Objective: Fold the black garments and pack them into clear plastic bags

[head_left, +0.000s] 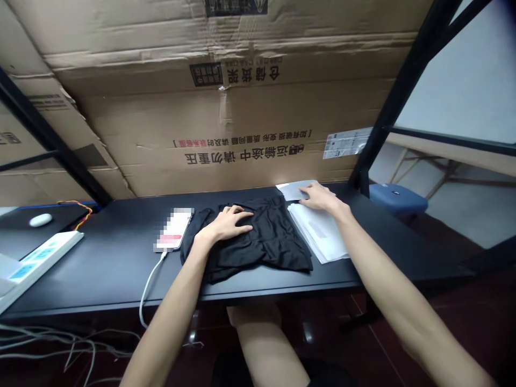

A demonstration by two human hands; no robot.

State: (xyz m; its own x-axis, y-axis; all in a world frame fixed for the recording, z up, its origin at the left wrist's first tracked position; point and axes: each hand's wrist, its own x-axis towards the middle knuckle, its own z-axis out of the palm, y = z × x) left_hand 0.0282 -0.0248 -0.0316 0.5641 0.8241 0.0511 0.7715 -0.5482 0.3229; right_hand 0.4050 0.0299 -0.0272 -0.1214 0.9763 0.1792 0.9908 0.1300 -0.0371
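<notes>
A piece of black cloth (pixel 266 236), wrinkled and loosely folded, lies on the dark desk (pixel 108 269). Across its left part rests my left hand (pixel 228 223), palm down with the fingers spread. To the right of the cloth is a stack of white sheets (pixel 318 231), slightly fanned at its left edge. Behind that stack lies a separate white sheet (pixel 292 191). My right hand (pixel 318 196) touches this sheet with fingers stretched out and the thumb apart; its underside is hidden.
Left of the cloth, a phone (pixel 174 230) with a blurred screen is plugged into a white cable (pixel 149 285). A white power strip (pixel 44 258) and a white mouse (pixel 40 220) are farther left. Cardboard (pixel 242 118) backs the desk, beside black frame posts (pixel 391 102). A blue stool (pixel 397 199) stands right.
</notes>
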